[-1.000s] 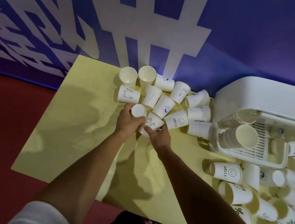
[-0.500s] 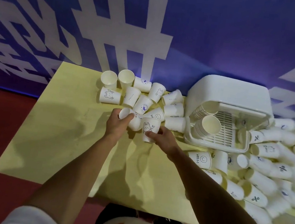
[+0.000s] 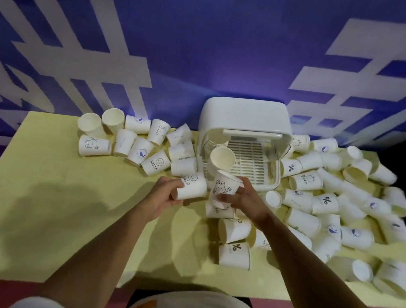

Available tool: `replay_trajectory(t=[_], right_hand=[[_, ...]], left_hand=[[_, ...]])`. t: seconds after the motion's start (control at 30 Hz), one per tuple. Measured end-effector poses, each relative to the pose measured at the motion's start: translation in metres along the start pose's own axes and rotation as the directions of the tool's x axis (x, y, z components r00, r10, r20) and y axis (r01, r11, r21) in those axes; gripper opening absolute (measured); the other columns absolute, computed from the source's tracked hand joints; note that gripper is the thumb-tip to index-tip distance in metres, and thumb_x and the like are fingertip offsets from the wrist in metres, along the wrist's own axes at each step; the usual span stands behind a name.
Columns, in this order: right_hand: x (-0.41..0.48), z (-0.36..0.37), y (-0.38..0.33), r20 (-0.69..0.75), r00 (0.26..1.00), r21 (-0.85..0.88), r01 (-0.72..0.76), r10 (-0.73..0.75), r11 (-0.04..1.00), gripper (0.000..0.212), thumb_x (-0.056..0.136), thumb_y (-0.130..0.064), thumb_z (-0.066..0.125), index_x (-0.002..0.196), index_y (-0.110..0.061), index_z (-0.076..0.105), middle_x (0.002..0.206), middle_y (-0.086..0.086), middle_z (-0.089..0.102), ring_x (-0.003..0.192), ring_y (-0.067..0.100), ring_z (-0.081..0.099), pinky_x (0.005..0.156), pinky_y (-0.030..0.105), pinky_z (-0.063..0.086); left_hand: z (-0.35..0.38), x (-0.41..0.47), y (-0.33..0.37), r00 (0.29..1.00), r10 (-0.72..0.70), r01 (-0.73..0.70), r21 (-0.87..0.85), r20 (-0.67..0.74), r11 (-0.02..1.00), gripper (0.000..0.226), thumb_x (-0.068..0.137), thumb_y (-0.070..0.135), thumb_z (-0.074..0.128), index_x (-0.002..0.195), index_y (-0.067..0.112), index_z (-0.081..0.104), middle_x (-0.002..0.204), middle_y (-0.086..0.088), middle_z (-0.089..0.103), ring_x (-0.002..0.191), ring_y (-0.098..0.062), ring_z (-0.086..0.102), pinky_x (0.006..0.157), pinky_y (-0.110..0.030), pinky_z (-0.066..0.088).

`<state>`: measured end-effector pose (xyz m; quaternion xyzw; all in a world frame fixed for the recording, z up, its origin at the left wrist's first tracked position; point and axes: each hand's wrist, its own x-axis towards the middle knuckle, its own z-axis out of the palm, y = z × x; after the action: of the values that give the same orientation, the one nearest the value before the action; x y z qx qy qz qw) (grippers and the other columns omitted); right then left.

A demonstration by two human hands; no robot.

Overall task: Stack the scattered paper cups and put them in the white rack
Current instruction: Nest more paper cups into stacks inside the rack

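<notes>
Presently the fingers of the left hand (image 3: pixel 164 196) are curled round a white paper cup printed HELLO with a smiley (image 3: pixel 193 185), held tilted. The thumb and fingers of the right hand (image 3: pixel 246 200) are clamped on a white paper cup printed with a rabbit and Hi (image 3: pixel 225 185), mouth upward; the two cups stand just beside each other, and contact cannot be confirmed. Both are held over the pale yellow tabletop (image 3: pixel 65 201), directly in front of the white plastic rack (image 3: pixel 245 115). A stack of plain cups (image 3: pixel 221 157) lies on its side in the rack's left part. Loose cups lie left of the rack (image 3: pixel 134 143), and a larger heap (image 3: pixel 343 202) lies to its right
</notes>
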<state>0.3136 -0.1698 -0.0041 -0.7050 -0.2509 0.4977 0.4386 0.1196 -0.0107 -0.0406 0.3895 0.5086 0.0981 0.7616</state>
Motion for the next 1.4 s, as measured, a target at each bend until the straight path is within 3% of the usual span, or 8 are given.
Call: replay_trajectory(t=[0.13,0.2,0.3,0.5,0.6,0.77,1.1,1.4], right_hand=[[-0.005,-0.030,0.003,-0.008,0.999,0.011,0.051,-0.051,0.999,0.038,0.071,-0.017,0.086,0.094,-0.042,0.069,0.086,-0.012,0.075,0.077,0.005,0.072,0.059,0.018,0.054],[0.000,-0.040,0.009,-0.066,0.997,0.011,0.051,-0.050,0.999,0.051,0.070,-0.020,0.089,0.111,-0.035,0.063,0.096,-0.006,0.074,0.087,0.009,0.070,0.060,0.017,0.053],[0.007,-0.049,0.017,-0.227,0.974,-0.012,0.013,-0.016,1.000,0.082,0.070,-0.024,0.090,0.134,-0.020,0.040,0.117,0.000,0.064,0.102,0.012,0.064,0.069,0.020,0.051],[0.028,-0.055,0.019,-0.436,0.883,-0.151,0.120,-0.175,0.981,0.082,0.073,-0.023,0.085,0.136,-0.023,0.034,0.118,-0.005,0.058,0.109,0.019,0.058,0.090,0.039,0.054],[0.043,-0.051,0.019,-0.449,0.864,-0.240,0.127,-0.226,0.962,0.077,0.071,-0.016,0.082,0.132,-0.025,0.035,0.105,-0.015,0.054,0.104,0.016,0.054,0.089,0.037,0.051],[0.065,-0.043,0.025,-0.401,0.888,-0.331,0.086,-0.223,0.940,0.080,0.073,-0.011,0.081,0.137,-0.020,0.032,0.123,0.006,0.060,0.112,0.026,0.058,0.092,0.042,0.053],[0.085,-0.038,0.034,-0.365,0.911,-0.384,0.040,-0.191,0.922,0.090,0.074,-0.015,0.082,0.146,-0.018,0.029,0.136,0.011,0.053,0.123,0.031,0.053,0.095,0.039,0.049],[0.074,-0.040,0.033,-0.378,0.905,-0.453,0.005,-0.197,0.892,0.084,0.075,-0.022,0.084,0.143,-0.012,0.036,0.134,0.013,0.052,0.120,0.031,0.053,0.098,0.045,0.050]], left_hand=[[0.023,-0.004,-0.004,0.999,-0.037,0.035,0.080,0.027,0.996,0.028,0.089,0.011,0.066,0.109,0.006,0.047,0.126,-0.025,0.056,0.120,-0.037,0.058,0.079,-0.037,0.055],[0.029,-0.005,-0.007,0.998,-0.054,0.050,0.123,0.028,0.991,0.036,0.090,0.016,0.067,0.117,-0.001,0.050,0.132,-0.025,0.056,0.122,-0.037,0.058,0.087,-0.039,0.052],[0.034,-0.010,-0.010,0.998,-0.065,0.060,0.147,0.027,0.987,0.031,0.093,0.023,0.064,0.115,0.002,0.057,0.120,-0.022,0.064,0.110,-0.035,0.065,0.084,-0.037,0.053],[0.027,-0.019,-0.017,0.997,-0.076,0.076,0.078,-0.004,0.994,0.020,0.093,0.023,0.066,0.105,0.011,0.056,0.098,-0.013,0.067,0.090,-0.031,0.066,0.071,-0.032,0.048],[0.019,-0.019,-0.023,0.998,-0.062,0.062,0.009,-0.014,0.998,0.018,0.090,0.013,0.067,0.105,0.011,0.057,0.092,-0.013,0.064,0.079,-0.028,0.067,0.071,-0.034,0.052],[0.011,-0.019,-0.030,0.998,-0.055,0.055,-0.029,-0.018,0.998,0.022,0.088,0.007,0.067,0.109,0.009,0.061,0.102,-0.013,0.071,0.087,-0.028,0.072,0.077,-0.037,0.056],[0.017,-0.020,-0.037,0.999,-0.036,0.029,0.173,0.033,0.984,0.033,0.086,-0.006,0.062,0.119,0.001,0.061,0.116,-0.018,0.071,0.103,-0.025,0.070,0.083,-0.031,0.056],[0.024,-0.020,-0.030,0.998,0.013,-0.038,0.432,0.060,0.901,0.064,0.062,0.031,0.081,0.121,0.029,0.056,0.115,0.003,0.071,0.107,-0.018,0.066,0.094,-0.042,0.049]])
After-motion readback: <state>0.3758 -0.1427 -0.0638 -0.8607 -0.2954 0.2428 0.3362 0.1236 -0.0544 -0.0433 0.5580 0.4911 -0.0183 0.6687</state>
